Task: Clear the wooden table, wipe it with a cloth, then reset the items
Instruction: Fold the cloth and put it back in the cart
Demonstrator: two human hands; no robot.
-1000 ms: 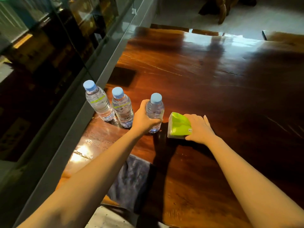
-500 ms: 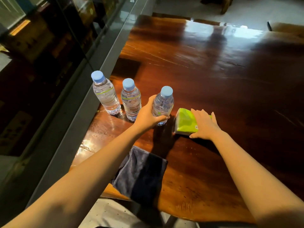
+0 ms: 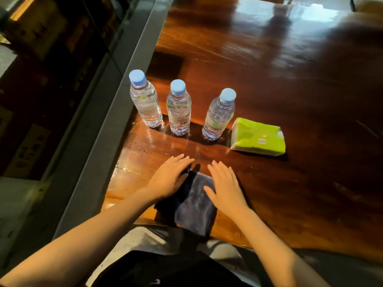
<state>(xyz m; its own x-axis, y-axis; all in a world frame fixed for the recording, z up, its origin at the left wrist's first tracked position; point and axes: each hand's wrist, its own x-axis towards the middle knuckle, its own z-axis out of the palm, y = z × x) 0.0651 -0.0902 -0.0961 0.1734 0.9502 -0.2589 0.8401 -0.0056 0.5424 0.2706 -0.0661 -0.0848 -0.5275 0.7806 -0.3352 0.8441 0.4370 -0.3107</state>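
Three clear water bottles with blue caps stand in a row on the wooden table (image 3: 290,83): the left bottle (image 3: 145,102), the middle bottle (image 3: 178,109) and the right bottle (image 3: 218,117). A green tissue pack (image 3: 257,137) lies just right of them. A folded dark grey cloth (image 3: 195,206) lies at the table's near edge. My left hand (image 3: 167,179) rests flat on the cloth's left side and my right hand (image 3: 226,187) on its right side, fingers spread, gripping nothing.
A grey ledge (image 3: 99,129) and a glass wall (image 3: 51,59) run along the table's left edge. The glossy tabletop stretches away to the far right, with a chair edge (image 3: 366,5) at the top right. My lap is below the near edge.
My left hand let go of the right bottle and my right hand left the tissue pack. Both hands drew back and now lie on the cloth. The view has tilted down.
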